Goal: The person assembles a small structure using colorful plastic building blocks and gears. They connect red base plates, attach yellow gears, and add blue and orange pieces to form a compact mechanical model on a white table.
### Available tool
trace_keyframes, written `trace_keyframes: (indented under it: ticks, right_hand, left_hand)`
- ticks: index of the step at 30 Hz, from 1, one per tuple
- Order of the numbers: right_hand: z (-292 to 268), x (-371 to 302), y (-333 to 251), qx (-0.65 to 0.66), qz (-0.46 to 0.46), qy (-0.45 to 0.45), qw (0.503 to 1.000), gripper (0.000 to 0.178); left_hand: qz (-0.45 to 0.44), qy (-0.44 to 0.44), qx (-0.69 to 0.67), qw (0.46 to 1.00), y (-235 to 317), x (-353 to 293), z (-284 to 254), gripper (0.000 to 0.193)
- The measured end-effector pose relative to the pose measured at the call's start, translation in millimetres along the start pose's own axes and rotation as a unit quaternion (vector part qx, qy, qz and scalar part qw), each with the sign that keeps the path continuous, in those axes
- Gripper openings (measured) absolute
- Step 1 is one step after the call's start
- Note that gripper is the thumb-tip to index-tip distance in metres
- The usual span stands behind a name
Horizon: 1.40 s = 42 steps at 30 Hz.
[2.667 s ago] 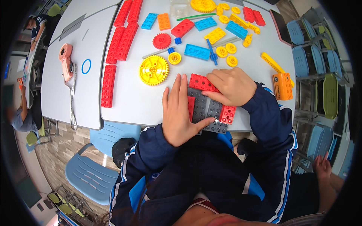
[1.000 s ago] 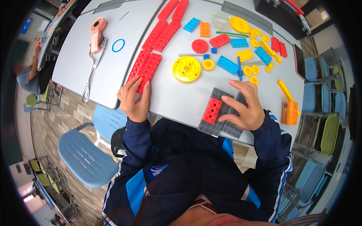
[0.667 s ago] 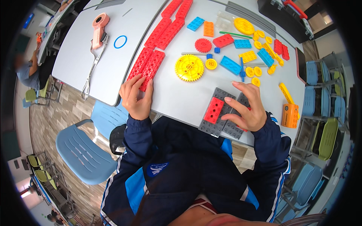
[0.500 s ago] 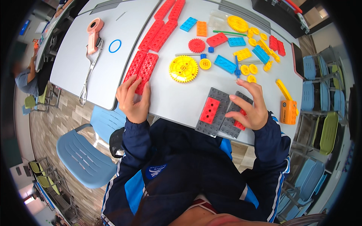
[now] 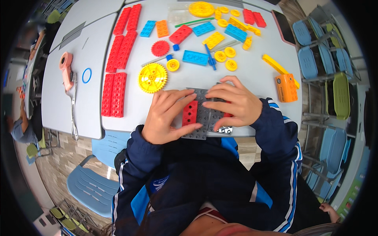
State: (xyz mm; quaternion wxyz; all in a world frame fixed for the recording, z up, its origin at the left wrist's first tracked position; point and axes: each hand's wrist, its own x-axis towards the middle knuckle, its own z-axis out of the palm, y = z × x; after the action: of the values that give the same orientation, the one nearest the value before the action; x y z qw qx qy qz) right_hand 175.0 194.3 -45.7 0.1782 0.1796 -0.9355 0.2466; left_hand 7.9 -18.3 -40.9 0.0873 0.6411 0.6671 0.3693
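Note:
Two dark grey studded plates lie side by side at the table's near edge. My left hand [image 5: 165,114] grips the left grey plate [image 5: 202,111], thumb near its lower part and fingertips at its far end. A red brick with holes [image 5: 190,113] sits on that plate. My right hand [image 5: 238,102] is closed over the right grey plate [image 5: 215,115], hiding much of it. Part of another red piece [image 5: 227,115] shows under those fingers. The plates' inner edges are close together; I cannot tell whether they touch.
Red studded beams [image 5: 114,94] form a double row at the left. Beyond my hands are a large yellow gear [image 5: 152,78], a red gear [image 5: 160,48], a blue brick [image 5: 195,57] and yellow wheels [image 5: 231,65]. An orange block [image 5: 286,87] stands right; a phone [image 5: 283,27] lies behind it.
My left hand has left the red beams and moved right onto the left grey plate. My right hand has closed in on the right plate. The view has shifted.

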Motion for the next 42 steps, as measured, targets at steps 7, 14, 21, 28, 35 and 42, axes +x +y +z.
trace_keyframes:
  ticks: [7,14,21,28,35,42]
  right_hand:
    - [7,-7,0,-0.013,0.046,-0.046,0.998,0.051]
    - [12,-7,-2,-0.028,0.052,-0.067,0.996,0.039]
    - [12,-4,-4,0.021,0.077,-0.061,0.995,0.031]
    - [13,-2,-5,0.043,0.082,-0.039,0.995,0.030]
    - [18,-2,-2,0.069,0.105,-0.023,0.992,0.031]
    - [15,-1,-1,0.061,0.102,-0.043,0.992,0.031]
  left_hand:
    - [0.010,-0.071,-0.024,0.997,-2,-1,8,0.074]
    - [0.033,-0.030,-0.036,0.998,-1,-8,22,0.074]
    - [0.030,-0.015,-0.051,0.998,5,-11,25,0.070]
    - [0.047,-0.012,-0.019,0.999,3,-17,28,0.065]
    - [0.015,-0.002,-0.053,0.998,3,-13,29,0.068]
    - [0.017,0.020,-0.024,0.999,2,-12,33,0.070]
